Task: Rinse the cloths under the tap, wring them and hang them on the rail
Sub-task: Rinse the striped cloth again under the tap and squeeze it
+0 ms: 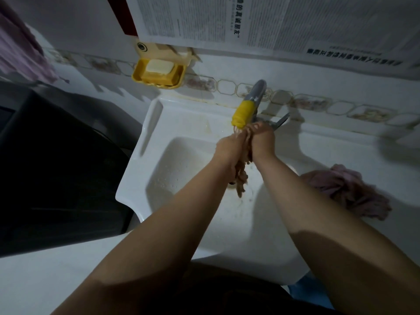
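Both hands were up under the tap (248, 103), which had a yellow nozzle (241, 113) on its end. The left hand (227, 146) and the right hand (262, 139) were pressed close together with a wet pinkish cloth (242, 176) squeezed between them. The fingers of both hands were curled round the cloth's upper part, right at the nozzle, and the rest of it hung down in a twisted rope between the wrists, over the middle of the white sink (141, 185). How tightly the fingers gripped I could not tell, since they were small and blurred.

A second cloth (350, 189), pink and crumpled, lay in a heap on the sink's flat right ledge, just beside the person's right forearm and apart from the basin. A third piece of pink fabric (22, 48) hung at the far left against the wall; what it hung from was out of sight.

On the wall behind the sink's left corner sat a yellow soap dish (138, 76) holding a pale bar of soap (159, 67). Sheets of newspaper (284, 21) were stuck to the wall above the patterned tile border.
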A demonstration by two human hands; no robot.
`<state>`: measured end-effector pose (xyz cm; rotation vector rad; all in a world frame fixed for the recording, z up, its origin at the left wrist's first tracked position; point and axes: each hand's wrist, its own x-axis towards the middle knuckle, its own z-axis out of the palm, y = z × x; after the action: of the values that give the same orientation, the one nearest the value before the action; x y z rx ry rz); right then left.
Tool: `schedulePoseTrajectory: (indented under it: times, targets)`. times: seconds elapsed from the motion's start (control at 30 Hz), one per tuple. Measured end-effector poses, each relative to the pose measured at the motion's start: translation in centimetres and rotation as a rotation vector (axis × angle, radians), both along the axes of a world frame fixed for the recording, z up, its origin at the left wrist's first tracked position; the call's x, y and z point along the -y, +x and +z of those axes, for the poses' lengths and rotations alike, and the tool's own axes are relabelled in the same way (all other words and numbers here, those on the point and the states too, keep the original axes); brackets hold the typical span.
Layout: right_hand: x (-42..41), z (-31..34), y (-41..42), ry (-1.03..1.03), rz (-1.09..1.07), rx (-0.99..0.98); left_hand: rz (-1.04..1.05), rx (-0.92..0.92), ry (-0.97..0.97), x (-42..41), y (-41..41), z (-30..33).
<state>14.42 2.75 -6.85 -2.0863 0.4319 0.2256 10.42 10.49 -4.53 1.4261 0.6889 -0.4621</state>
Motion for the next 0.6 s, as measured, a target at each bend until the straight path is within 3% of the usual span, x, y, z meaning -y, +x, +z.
schedulePoseTrajectory:
  times: [0.13, 0.23, 0.4, 0.6]
  targets:
    - [1.3, 0.1, -1.1, 0.689, -0.316, -0.117, 0.084, 0.090, -0.225, -1.9, -0.4, -0.6]
    - [2.9, -0.4, -1.4, 1.091, -0.241, -0.132, 0.073, 0.157, -0.201, -4.7, -1.1, -2.2]
    - [1.7, 0.6, -2.4, 1.192, -0.116, -0.153, 0.095, 0.181, -0.106, -6.6, -2.2, -3.3]
    - [0.5, 0.2, -2.6, 1.176, -0.053, -0.239, 0.284, 0.019, -0.294, -7.9, -1.9, -2.7]
